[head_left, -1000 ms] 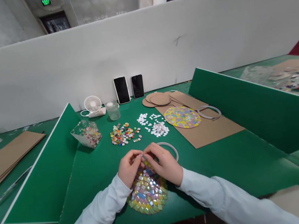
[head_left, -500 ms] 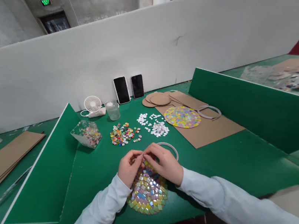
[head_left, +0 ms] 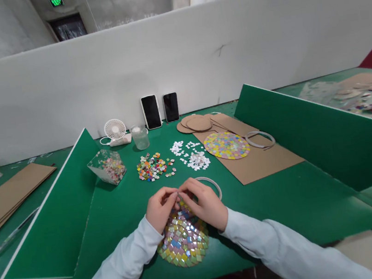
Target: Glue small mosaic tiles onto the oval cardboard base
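Observation:
A round disc covered in shiny mosaic tiles (head_left: 183, 240) in yellow, green, pink and blue lies on the table before me. My left hand (head_left: 163, 209) and my right hand (head_left: 204, 202) meet above its far edge, both with fingers pinched together. A tiny pale piece shows between the fingertips, too small to make out, and the hands cover that part of the disc. Just behind my right hand lies a pale ring (head_left: 213, 183), partly hidden. Past my hands sit a pile of multicoloured tiles (head_left: 152, 167) and scattered white tiles (head_left: 198, 160).
A clear tub of tiles (head_left: 109, 167), a small fan (head_left: 115, 130) and a cup (head_left: 140, 138) stand left. Two phones (head_left: 151, 112) lean on the wall. Right, another mosaic disc (head_left: 227, 146) and a coil (head_left: 261, 146) lie on cardboard (head_left: 263, 169). Green dividers (head_left: 296, 127) flank the table.

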`<action>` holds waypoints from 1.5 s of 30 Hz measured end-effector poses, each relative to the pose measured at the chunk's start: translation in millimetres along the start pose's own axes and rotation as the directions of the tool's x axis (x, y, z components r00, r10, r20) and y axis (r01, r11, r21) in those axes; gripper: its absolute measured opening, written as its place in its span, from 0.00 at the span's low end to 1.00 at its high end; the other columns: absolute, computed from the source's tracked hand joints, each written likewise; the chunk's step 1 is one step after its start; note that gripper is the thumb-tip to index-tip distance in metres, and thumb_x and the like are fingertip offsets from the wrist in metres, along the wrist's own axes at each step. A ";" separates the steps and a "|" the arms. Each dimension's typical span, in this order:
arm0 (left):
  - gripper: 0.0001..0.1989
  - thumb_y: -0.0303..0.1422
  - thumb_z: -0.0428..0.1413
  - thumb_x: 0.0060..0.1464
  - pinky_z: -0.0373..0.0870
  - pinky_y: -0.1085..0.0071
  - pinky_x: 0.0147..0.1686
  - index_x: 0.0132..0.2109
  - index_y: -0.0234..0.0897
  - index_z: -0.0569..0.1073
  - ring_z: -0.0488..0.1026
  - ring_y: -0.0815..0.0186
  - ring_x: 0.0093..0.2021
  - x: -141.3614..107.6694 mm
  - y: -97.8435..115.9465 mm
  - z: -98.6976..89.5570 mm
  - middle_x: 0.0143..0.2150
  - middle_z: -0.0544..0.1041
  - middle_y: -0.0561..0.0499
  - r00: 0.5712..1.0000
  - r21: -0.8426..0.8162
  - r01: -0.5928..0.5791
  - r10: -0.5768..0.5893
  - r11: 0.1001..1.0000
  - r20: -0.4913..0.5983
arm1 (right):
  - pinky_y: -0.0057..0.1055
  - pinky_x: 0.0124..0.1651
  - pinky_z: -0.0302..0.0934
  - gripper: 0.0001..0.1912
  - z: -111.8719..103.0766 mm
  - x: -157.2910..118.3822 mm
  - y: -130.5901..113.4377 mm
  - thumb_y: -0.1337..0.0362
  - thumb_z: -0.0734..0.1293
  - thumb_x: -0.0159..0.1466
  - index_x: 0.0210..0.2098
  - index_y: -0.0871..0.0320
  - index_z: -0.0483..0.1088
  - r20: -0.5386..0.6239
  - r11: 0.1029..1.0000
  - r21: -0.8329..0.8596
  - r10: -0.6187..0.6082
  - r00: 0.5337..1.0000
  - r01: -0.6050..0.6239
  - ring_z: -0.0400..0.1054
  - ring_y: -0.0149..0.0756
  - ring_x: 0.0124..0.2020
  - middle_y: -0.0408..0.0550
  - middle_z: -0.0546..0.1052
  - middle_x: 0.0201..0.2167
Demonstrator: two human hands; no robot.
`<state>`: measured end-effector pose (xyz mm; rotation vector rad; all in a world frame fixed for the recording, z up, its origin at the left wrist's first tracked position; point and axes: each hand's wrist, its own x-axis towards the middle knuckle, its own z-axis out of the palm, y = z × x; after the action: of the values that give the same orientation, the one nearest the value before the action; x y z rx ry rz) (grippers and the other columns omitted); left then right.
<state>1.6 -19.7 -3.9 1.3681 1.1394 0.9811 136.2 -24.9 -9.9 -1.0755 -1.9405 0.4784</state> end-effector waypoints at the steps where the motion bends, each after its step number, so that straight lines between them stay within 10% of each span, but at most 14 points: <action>1: 0.08 0.34 0.51 0.42 0.61 0.76 0.23 0.29 0.32 0.67 0.64 0.74 0.19 0.3 -0.5 -0.3 0.17 0.66 0.57 1.000 0.007 -0.006 0.006 1.000 0.002 | 0.26 0.29 0.56 0.07 0.1 0.0 0.1 0.68 0.55 0.57 0.25 0.59 0.62 -0.002 1.000 -0.001 -0.002 1.000 0.002 0.61 0.31 0.26 0.46 0.66 0.24; 45: 0.08 0.34 0.49 0.44 0.61 0.76 0.23 0.29 0.33 0.67 0.64 0.73 0.19 -3.9 2.0 0.1 0.17 0.65 0.58 0.999 0.113 -0.047 0.048 0.993 -0.006 | 0.26 0.27 0.55 0.06 1.0 -0.3 -0.2 0.69 0.56 0.57 0.26 0.59 0.62 0.015 1.000 -0.018 -0.002 1.000 0.002 0.60 0.30 0.25 0.45 0.65 0.23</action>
<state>1.1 -23.5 -1.8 1.4881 1.1887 0.9703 135.3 -25.2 -10.5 -1.0842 -1.9620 0.4704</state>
